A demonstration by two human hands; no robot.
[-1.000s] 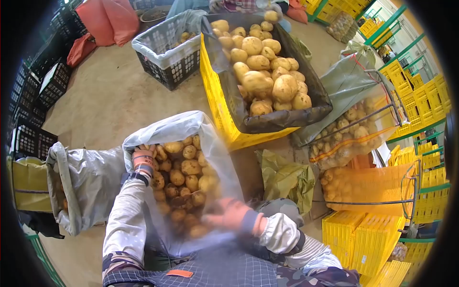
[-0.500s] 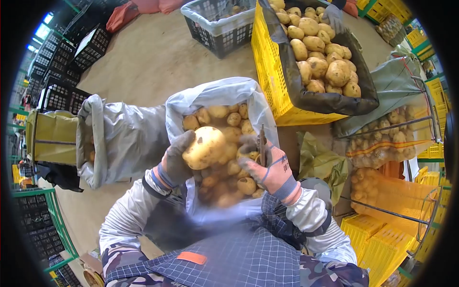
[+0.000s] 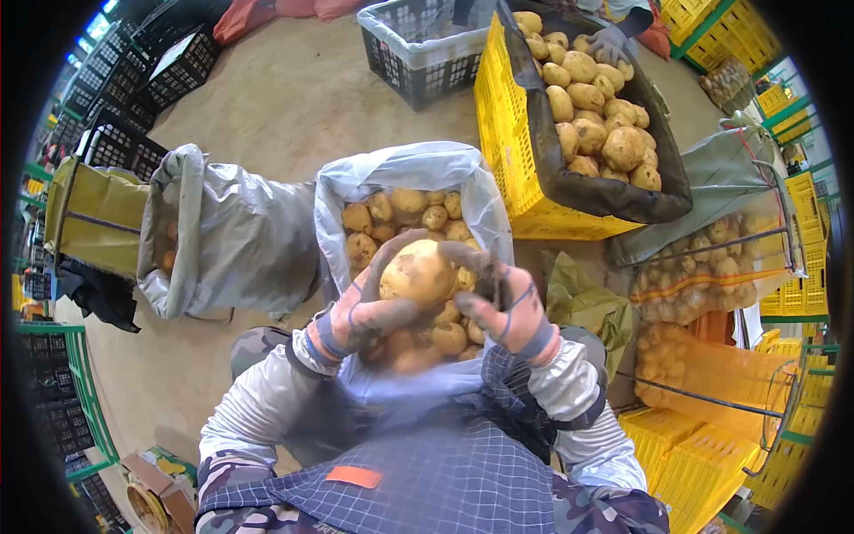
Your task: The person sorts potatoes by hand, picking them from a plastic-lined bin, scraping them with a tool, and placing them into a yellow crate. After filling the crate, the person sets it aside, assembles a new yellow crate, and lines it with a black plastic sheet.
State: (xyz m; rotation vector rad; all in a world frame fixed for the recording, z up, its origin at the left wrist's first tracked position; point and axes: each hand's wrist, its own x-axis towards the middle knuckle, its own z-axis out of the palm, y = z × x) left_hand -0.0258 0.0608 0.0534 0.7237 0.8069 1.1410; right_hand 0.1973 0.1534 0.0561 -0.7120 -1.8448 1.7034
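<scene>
A large pale potato (image 3: 416,274) sits in my left hand (image 3: 363,303), whose gloved fingers curl around its left side and underneath. My right hand (image 3: 507,307), in a pink and grey glove, is at the potato's right side, fingertips at its upper edge. Against the right palm is a narrow dark metal tool (image 3: 495,278); its exact kind is blurred. Beneath both hands stands a crate with a whitish plastic liner (image 3: 400,160), filled with potatoes (image 3: 359,249). My hands hide part of them.
A yellow crate (image 3: 507,151) heaped with potatoes stands ahead right, a co-worker's gloved hand (image 3: 609,43) on top. A lined black crate (image 3: 418,76) is beyond. An open grey sack (image 3: 240,236) lies left; mesh potato sacks (image 3: 703,276) and a crumpled olive bag (image 3: 583,307) are right.
My left hand has brought the large potato rightward and turned it. My right hand has come up against it. The co-worker's hand reaches further over the yellow crate.
</scene>
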